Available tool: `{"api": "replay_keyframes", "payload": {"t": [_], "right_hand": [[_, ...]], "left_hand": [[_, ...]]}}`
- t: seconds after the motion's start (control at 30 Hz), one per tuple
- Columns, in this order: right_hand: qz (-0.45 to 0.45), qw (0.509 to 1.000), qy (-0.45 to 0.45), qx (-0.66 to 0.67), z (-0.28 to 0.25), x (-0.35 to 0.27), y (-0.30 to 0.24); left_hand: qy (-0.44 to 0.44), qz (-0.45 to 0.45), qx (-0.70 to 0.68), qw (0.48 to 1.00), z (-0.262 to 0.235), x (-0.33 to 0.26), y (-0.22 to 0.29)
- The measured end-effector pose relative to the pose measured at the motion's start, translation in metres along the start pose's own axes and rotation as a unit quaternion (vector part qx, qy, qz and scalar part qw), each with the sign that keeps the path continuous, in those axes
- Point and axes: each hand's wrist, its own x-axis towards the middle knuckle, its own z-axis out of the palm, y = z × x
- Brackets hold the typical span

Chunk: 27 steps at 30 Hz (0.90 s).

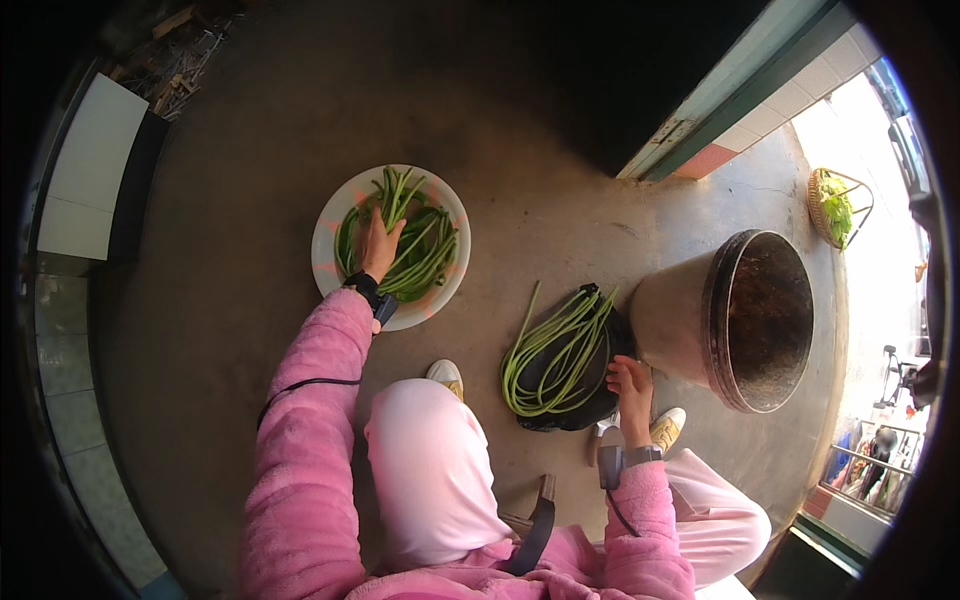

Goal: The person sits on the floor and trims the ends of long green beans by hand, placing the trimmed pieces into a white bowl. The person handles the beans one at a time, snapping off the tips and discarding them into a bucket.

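Head view, looking straight down at a bare concrete floor (250, 300).

Left hand (380, 245): reaches forward into a white bowl (330, 235) set on the floor. Fingers lie spread and flat on top of the cut green beans (425, 250) heaped in the bowl. Whether anything is pinched beneath the palm cannot be told. The wrist carries a dark band, and a black cable runs back along the pink fleece sleeve.

Right hand (632, 380): held low by the right knee, fingers curled loosely, resting at the edge of a black bag (560, 415) on the floor. It touches or nearly touches the bag; a firm grip on it cannot be confirmed. A second dark band sits on this wrist.

A bundle of long uncut green beans (560, 350) lies across the top of the black bag, looped, with stems pointing away from the person. It lies well apart from the bowl, to its right.

Just right of the bag, a metal bucket (730, 320) lies tipped on its side, its dark opening facing right.

Knees in pale pink trousers fill the lower centre; two light shoes show near the bag.

Far right, near the bright doorway, a small basket (835, 205) holds some greens.
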Motion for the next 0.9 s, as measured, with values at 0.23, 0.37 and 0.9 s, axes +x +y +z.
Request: {"api": "replay_keyframes", "payload": {"t": [0.23, 0.37, 0.9], "right_hand": [[0.111, 0.994, 0.002, -0.026, 0.006, 0.022, 0.055], [0.127, 0.992, 0.010, -0.008, 0.019, 0.040, 0.086], [0.084, 0.959, -0.055, -0.266, 0.118, 0.029, 0.122]], "left_hand": [[-0.258, -0.081, 0.195, 0.943, 0.089, -0.032, -0.045], [-0.325, 0.036, 0.323, 0.888, 0.086, -0.023, -0.056], [-0.482, -0.007, 0.210, 0.851, 0.062, 0.002, -0.040]]}}
